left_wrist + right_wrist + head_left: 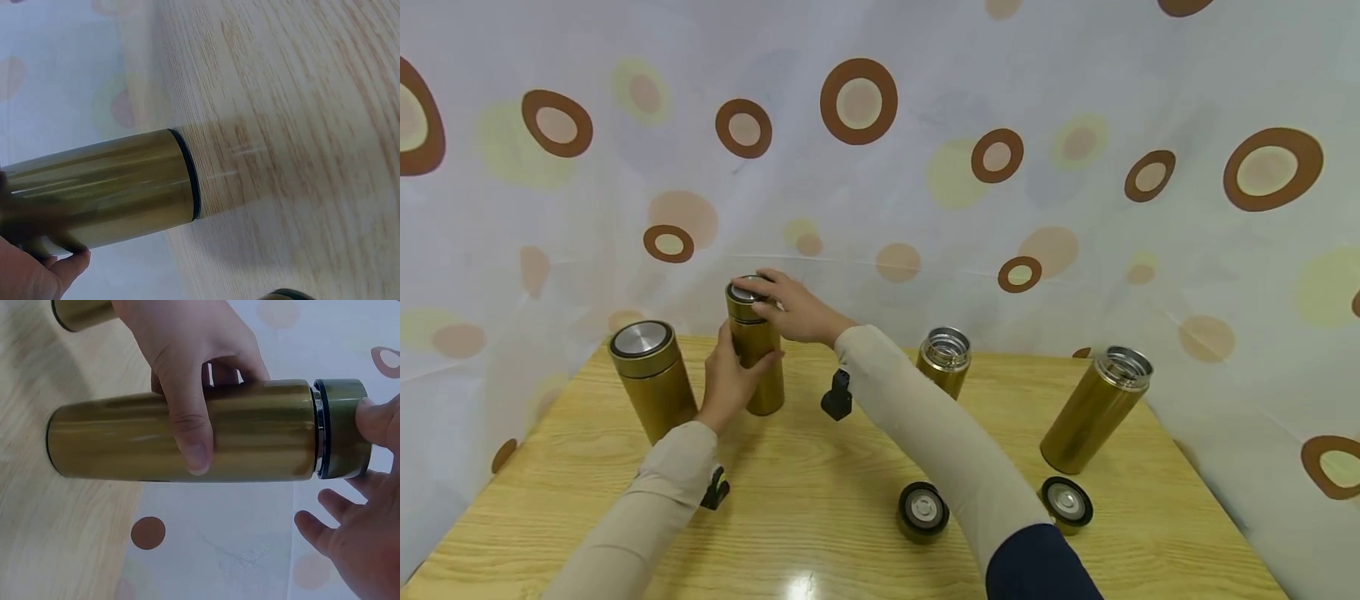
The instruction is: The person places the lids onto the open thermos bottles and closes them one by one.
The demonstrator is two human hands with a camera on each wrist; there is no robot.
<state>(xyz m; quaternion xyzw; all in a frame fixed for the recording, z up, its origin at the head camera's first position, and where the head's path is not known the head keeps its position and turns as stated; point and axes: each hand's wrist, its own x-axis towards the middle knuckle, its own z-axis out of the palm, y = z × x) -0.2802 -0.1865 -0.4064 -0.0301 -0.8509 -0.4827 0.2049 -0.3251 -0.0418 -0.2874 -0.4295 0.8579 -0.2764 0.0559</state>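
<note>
A gold thermos flask (765,387) stands upright near the back left of the wooden table. My left hand (728,385) grips its body, thumb across the front in the right wrist view. At its top is a gold lid (345,428) with a dark rim; a thin silver band shows between lid and body. My right hand (801,312) holds this lid, thumb against its side and other fingers spread, partly hidden behind it. To the left stands a wider gold thermos (658,387) with its lid on.
Two open gold thermoses, one at centre right (946,362) and one farther right (1086,421), show steel mouths. Two loose lids, one near the middle (922,510) and one at right (1066,504), lie underside up on the table (805,500). A patterned sheet (925,208) hangs behind.
</note>
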